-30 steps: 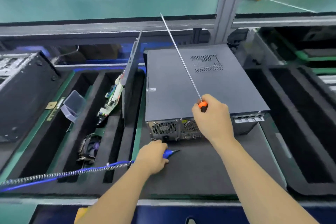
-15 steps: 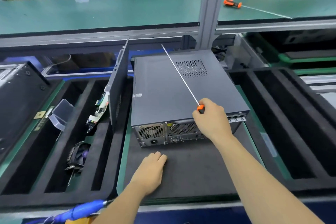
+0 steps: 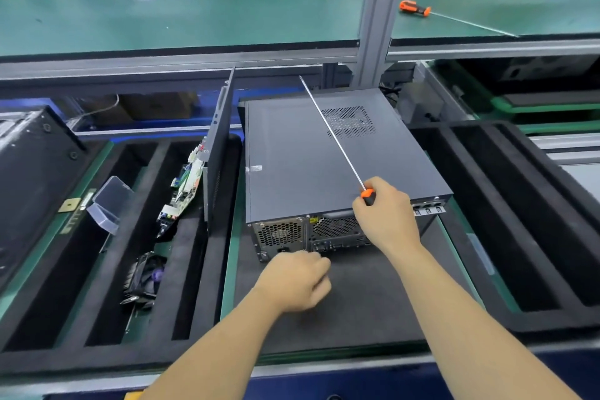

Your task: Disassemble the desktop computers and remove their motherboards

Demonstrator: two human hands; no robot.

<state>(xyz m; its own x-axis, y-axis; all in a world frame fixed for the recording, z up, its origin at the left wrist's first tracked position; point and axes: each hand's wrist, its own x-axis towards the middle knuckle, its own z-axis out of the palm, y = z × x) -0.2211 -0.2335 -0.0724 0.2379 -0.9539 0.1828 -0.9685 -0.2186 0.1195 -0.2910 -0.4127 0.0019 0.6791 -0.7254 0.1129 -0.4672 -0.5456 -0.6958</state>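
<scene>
Desktop computer [image 3: 328, 166] w/ cover still on; right hand [image 3: 386, 221] grips long screwdriver [image 3: 337, 143], left hand [image 3: 293, 282] curled, apparently empty. Motherboard [image 3: 185, 187] from another unit already binned.

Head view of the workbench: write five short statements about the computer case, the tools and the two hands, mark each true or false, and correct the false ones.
1. The right hand grips a long screwdriver with an orange handle. True.
2. The computer case has its side panel off, showing the motherboard. False: the top panel is closed and nothing inside shows.
3. A second orange-handled screwdriver lies on the green shelf behind. True.
4. The left hand holds a blue tool. False: its fingers are curled over the black mat, and no tool shows in it.
5. The case's fan grilles face the person. True.
</scene>
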